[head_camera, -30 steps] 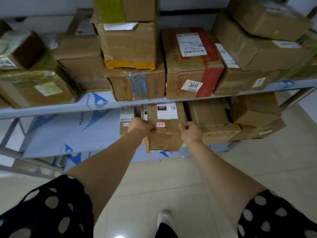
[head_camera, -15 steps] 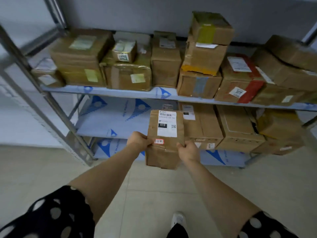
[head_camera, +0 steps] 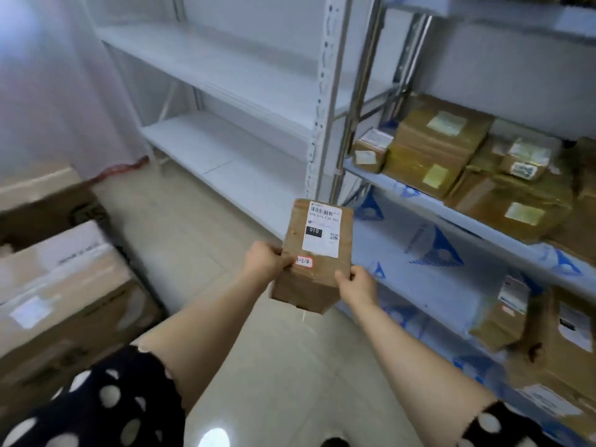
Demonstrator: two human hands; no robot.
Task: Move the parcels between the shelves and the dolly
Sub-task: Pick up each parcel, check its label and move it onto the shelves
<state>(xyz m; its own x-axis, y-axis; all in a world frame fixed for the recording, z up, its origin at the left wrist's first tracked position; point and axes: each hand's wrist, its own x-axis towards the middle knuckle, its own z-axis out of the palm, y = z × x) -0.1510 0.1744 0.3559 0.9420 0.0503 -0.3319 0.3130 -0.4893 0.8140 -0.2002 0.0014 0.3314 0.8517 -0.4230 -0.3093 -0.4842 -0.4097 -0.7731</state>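
Both hands, left hand [head_camera: 266,262] and right hand [head_camera: 358,282], grip the small brown taped cardboard parcel [head_camera: 314,256] by its opposite near edges; it looks light and stiff.

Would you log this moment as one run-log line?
parcel: held in air | left hand: grips left side | right hand: grips right side

Right of the right grip [head_camera: 356,285], a metal rack [head_camera: 358,91] with blue-printed shelf boards is seen. On its middle shelf [head_camera: 429,204], above and right of that grip, tape-wrapped brown parcels [head_camera: 432,150] are packed side by side and stacked. On the lower shelf [head_camera: 419,279], further right, further parcels [head_camera: 503,317] are laid. Beyond the left grip [head_camera: 266,261], a white shelf unit [head_camera: 225,69] is stood on the tiled floor [head_camera: 258,366]. Far left of that grip, large cartons [head_camera: 64,285] are stacked; their support is hidden.
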